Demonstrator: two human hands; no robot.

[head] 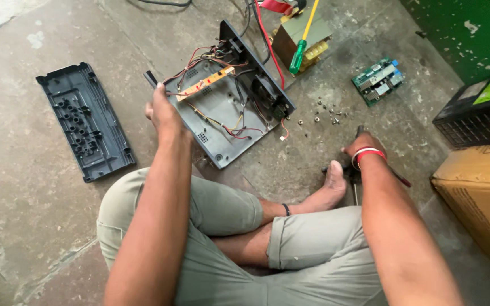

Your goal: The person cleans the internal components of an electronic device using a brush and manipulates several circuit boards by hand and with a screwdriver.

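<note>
I sit cross-legged on a concrete floor. My left hand (pixel 163 111) grips the near left edge of an open dark plastic device case (pixel 222 110), which holds loose red and yellow wires, a small orange circuit strip (pixel 205 83) and a fan (pixel 267 93). My right hand (pixel 363 146), with a red and white band at the wrist, is down on the floor by my foot, closed around a dark tool (pixel 360 131); the tool's shape is mostly hidden.
A detached dark cover panel (pixel 85 122) lies at left. A transformer (pixel 301 39) with a green-handled screwdriver (pixel 300 52) lies beyond the case. A green circuit board (pixel 377 80) and scattered screws (pixel 324 113) lie at right. A black box (pixel 477 113) and cardboard carton (pixel 480 190) stand far right.
</note>
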